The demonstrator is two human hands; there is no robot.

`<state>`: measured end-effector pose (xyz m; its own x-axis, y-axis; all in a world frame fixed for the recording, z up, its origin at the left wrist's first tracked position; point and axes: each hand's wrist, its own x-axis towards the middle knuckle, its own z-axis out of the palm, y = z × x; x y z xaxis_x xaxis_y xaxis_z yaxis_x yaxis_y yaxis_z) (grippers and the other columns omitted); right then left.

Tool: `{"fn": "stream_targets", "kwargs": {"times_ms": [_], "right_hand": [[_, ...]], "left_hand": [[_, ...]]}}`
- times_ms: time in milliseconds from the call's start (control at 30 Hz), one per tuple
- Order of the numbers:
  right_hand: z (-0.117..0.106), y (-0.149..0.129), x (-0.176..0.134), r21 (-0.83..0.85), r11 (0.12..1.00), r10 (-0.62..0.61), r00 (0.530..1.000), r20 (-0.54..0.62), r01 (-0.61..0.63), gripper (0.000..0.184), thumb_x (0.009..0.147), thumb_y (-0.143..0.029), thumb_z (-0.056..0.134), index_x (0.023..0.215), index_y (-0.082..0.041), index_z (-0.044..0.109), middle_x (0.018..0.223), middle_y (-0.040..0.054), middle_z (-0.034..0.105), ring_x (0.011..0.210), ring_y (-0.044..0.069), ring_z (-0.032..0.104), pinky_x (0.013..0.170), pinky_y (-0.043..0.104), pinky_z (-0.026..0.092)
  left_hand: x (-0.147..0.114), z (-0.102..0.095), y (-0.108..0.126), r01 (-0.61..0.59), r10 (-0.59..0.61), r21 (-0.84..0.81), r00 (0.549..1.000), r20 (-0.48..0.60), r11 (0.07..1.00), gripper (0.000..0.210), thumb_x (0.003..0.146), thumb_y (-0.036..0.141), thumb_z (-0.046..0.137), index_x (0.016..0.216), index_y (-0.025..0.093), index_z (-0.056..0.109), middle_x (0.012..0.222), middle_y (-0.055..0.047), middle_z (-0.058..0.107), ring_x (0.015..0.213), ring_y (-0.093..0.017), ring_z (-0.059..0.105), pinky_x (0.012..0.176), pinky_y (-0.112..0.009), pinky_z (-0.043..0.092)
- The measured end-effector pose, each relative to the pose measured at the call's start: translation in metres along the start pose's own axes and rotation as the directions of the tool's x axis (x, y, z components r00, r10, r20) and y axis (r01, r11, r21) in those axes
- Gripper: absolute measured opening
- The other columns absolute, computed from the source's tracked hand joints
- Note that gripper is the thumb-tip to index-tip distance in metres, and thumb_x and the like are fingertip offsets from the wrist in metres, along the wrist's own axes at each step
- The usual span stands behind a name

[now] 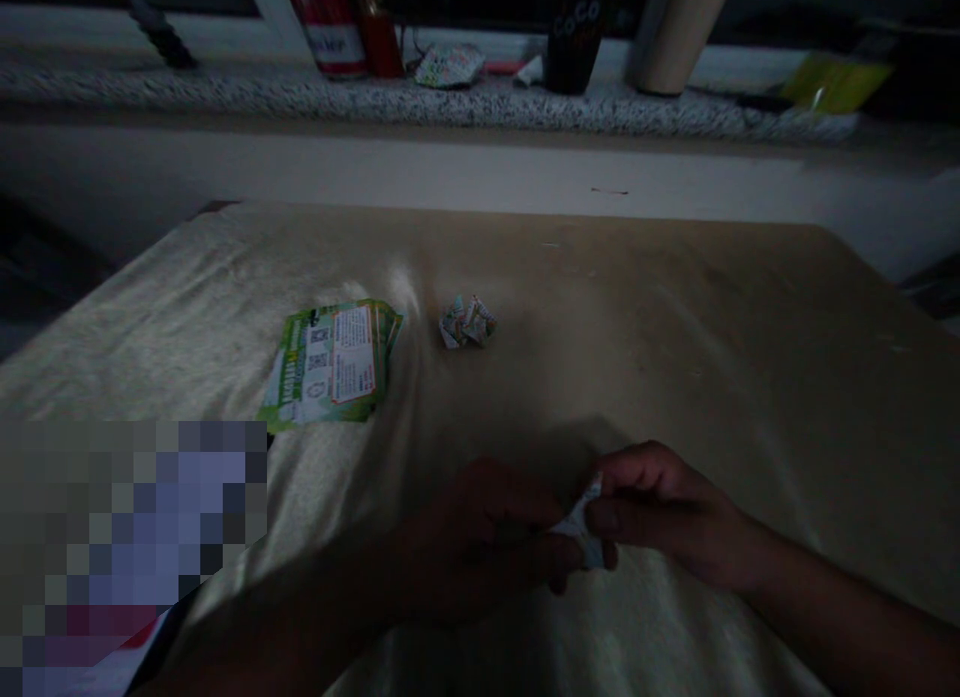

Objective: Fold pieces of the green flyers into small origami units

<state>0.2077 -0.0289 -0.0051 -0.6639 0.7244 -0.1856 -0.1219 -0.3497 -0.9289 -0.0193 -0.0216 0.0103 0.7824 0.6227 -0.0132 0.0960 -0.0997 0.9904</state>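
Both hands meet over the near part of the table, fingers pinched on a small piece of folded paper (579, 525), pale and pointed at the top. My left hand (491, 537) is closed on its left side and lies in deep shadow. From the right, my right hand (660, 512) grips the other side between thumb and fingers. Beyond them sit small folded printed paper pieces (466, 322), close together. To their left lies a stack of green printed packets (330, 365) with a white text panel.
A shiny beige cloth (675, 357) covers the table. On the granite sill (247, 92) behind stand a red can (328, 37), a dark CoCo cup (574, 42), a tan cylinder (682, 37), a crumpled wrapper (448, 65) and a yellow packet (836, 82). A pixelated patch hides the lower left.
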Motion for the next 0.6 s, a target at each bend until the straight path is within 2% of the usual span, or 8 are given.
{"fn": "stream_targets", "kwargs": {"times_ms": [67, 167, 233, 333, 400, 467, 533, 600], "right_hand": [[0.0033, -0.0017, -0.0022, -0.153, 0.985, -0.09, 0.994, -0.066, 0.079, 0.023, 0.092, -0.033, 0.068, 0.081, -0.013, 0.071, 0.066, 0.0015, 0.066, 0.057, 0.009, 0.058, 0.056, 0.02, 0.047], [0.0057, -0.0037, -0.0027, -0.365, 0.913, -0.252, 0.955, -0.158, 0.18, 0.027, 0.095, -0.033, 0.064, 0.075, -0.014, 0.069, 0.066, 0.0024, 0.065, 0.059, 0.01, 0.057, 0.055, 0.021, 0.045], [0.0039, -0.0048, -0.0014, -0.419, 0.888, -0.309, 0.92, -0.243, 0.188, 0.029, 0.095, -0.034, 0.064, 0.074, -0.015, 0.069, 0.065, 0.0023, 0.065, 0.058, 0.011, 0.058, 0.055, 0.021, 0.045], [-0.0015, -0.0067, 0.0, -0.388, 0.907, -0.312, 0.882, -0.352, 0.165, 0.026, 0.093, -0.034, 0.067, 0.073, -0.017, 0.069, 0.066, 0.0027, 0.069, 0.059, 0.012, 0.062, 0.057, 0.021, 0.049], [-0.0037, -0.0077, -0.0005, -0.384, 0.907, -0.318, 0.881, -0.35, 0.175, 0.026, 0.092, -0.035, 0.067, 0.074, -0.017, 0.07, 0.069, 0.0042, 0.071, 0.063, 0.013, 0.064, 0.059, 0.022, 0.051], [-0.0036, -0.008, -0.0018, -0.406, 0.897, -0.319, 0.891, -0.323, 0.174, 0.023, 0.093, -0.033, 0.066, 0.077, -0.017, 0.071, 0.069, 0.0036, 0.069, 0.063, 0.013, 0.063, 0.059, 0.021, 0.05], [-0.002, -0.0075, -0.0028, -0.424, 0.888, -0.318, 0.905, -0.281, 0.18, 0.022, 0.094, -0.031, 0.064, 0.078, -0.017, 0.069, 0.068, 0.0024, 0.067, 0.062, 0.012, 0.06, 0.057, 0.021, 0.048], [-0.0005, -0.0064, -0.003, -0.434, 0.881, -0.319, 0.916, -0.243, 0.191, 0.023, 0.096, -0.031, 0.062, 0.079, -0.017, 0.068, 0.067, 0.0014, 0.064, 0.06, 0.011, 0.057, 0.055, 0.021, 0.046]], "left_hand": [[-0.0005, 0.0008, 0.0004, 0.02, -0.02, -0.003, 0.999, -0.028, 1.0, 0.037, 0.095, 0.038, 0.056, 0.072, 0.013, 0.07, 0.056, 0.003, 0.053, 0.049, -0.008, 0.043, 0.049, -0.02, 0.032], [-0.0015, 0.0027, 0.0035, 0.059, -0.055, 0.034, 0.993, -0.109, 0.998, 0.041, 0.095, 0.038, 0.056, 0.063, 0.013, 0.065, 0.05, 0.005, 0.045, 0.045, -0.006, 0.039, 0.045, -0.019, 0.028], [-0.0027, 0.0036, 0.0062, 0.048, -0.032, 0.093, 0.986, -0.166, 0.995, 0.042, 0.095, 0.035, 0.054, 0.061, 0.012, 0.063, 0.051, 0.003, 0.05, 0.046, -0.007, 0.044, 0.047, -0.019, 0.031], [-0.0042, 0.003, 0.0089, -0.01, 0.059, 0.22, 0.975, -0.216, 0.975, 0.039, 0.095, 0.03, 0.052, 0.06, 0.013, 0.06, 0.053, 0.002, 0.052, 0.049, -0.007, 0.046, 0.051, -0.02, 0.032], [-0.0042, 0.0019, 0.0087, -0.004, 0.067, 0.258, 0.969, -0.238, 0.966, 0.04, 0.092, 0.028, 0.052, 0.056, 0.014, 0.054, 0.05, 0.004, 0.045, 0.047, -0.006, 0.04, 0.049, -0.02, 0.029], [-0.003, 0.0011, 0.0067, 0.058, 0.009, 0.23, 0.959, -0.282, 0.971, 0.041, 0.089, 0.032, 0.055, 0.052, 0.015, 0.048, 0.048, 0.006, 0.038, 0.045, -0.006, 0.033, 0.046, -0.02, 0.026], [-0.0011, 0.0015, 0.0034, 0.156, -0.088, 0.168, 0.93, -0.357, 0.973, 0.039, 0.084, 0.04, 0.062, 0.055, 0.015, 0.051, 0.049, 0.006, 0.041, 0.047, -0.007, 0.035, 0.046, -0.019, 0.027], [0.001, 0.0031, -0.0002, 0.236, -0.175, 0.118, 0.908, -0.381, 0.965, 0.036, 0.081, 0.047, 0.067, 0.067, 0.015, 0.06, 0.055, 0.004, 0.048, 0.051, -0.009, 0.041, 0.047, -0.02, 0.03]]}}
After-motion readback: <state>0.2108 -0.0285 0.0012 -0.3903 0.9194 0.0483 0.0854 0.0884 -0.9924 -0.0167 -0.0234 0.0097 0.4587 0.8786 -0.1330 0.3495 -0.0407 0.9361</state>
